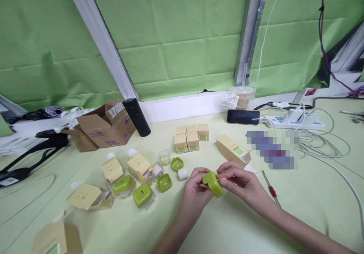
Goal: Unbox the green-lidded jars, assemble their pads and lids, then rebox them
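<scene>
My left hand [196,191] is closed around a small green case cover [215,185], held just above the table. My right hand [239,182] pinches at its right side, where a thin pale strip shows between the fingertips and the cover. To the left lie a white rounded case [182,174], a green open shell [177,164] and another green open shell [164,182]. Beside these are a clear plastic insert [164,157] with yellow bits and another clear piece [156,170]. Two green covers in clear plastic [143,195] [123,185] sit further left.
Several small closed boxes [186,142] stand in the middle. Opened kraft boxes [89,197] lie at left, one box [233,150] at right. Around them are a carton [105,127], black bottle [137,117], phone [243,117], power strip [294,122], red-handled screwdriver [272,190] and cables.
</scene>
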`<move>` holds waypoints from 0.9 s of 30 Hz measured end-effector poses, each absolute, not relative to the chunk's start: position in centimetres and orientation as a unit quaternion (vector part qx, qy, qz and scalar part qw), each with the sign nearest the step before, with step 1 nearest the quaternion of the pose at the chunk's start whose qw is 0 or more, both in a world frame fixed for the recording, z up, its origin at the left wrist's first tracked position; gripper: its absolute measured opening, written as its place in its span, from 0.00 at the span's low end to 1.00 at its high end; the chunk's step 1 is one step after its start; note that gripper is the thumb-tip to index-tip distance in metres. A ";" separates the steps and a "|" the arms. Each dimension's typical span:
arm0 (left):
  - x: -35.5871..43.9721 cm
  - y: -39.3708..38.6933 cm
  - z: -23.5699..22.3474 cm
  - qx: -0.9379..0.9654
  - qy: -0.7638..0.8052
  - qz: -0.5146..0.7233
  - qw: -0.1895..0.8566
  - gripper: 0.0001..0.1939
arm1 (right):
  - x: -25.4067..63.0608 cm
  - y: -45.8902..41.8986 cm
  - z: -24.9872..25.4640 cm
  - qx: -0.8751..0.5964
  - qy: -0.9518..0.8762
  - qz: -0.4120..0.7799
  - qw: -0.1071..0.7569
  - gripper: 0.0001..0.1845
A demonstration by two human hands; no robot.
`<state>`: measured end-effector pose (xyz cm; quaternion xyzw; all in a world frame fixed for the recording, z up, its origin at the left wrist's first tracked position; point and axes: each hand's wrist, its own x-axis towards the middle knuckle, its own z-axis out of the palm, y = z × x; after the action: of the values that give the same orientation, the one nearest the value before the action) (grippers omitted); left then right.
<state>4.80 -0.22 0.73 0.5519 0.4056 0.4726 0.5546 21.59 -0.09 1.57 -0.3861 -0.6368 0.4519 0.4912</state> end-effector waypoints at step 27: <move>4.5 0.5 1.3 0.599 0.415 0.478 0.490 0.04 | 22.5 0.4 1.5 -0.387 -0.627 0.495 0.460 0.26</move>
<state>4.49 0.53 1.26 0.5990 0.4154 0.4784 0.4897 22.51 0.41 1.48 -0.3872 -0.6274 0.4949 0.4600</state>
